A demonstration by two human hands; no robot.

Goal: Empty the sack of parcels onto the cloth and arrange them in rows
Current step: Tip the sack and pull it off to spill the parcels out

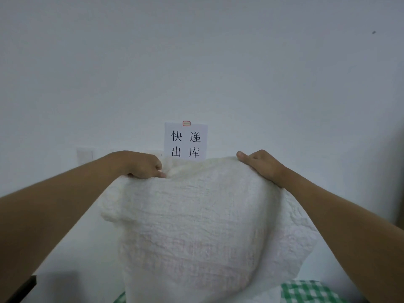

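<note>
A bulging white woven sack fills the middle of the head view, held up in front of the wall. My left hand grips its upper left edge with curled fingers. My right hand grips the upper right edge, thumb on the near side. A green-and-white checked cloth shows below the sack at the bottom right, with another sliver at the bottom left. The parcels are hidden inside the sack.
A white paper sign with black characters is taped to the pale wall right behind the sack. A dark edge shows at the bottom left corner, and a dark strip at the far right.
</note>
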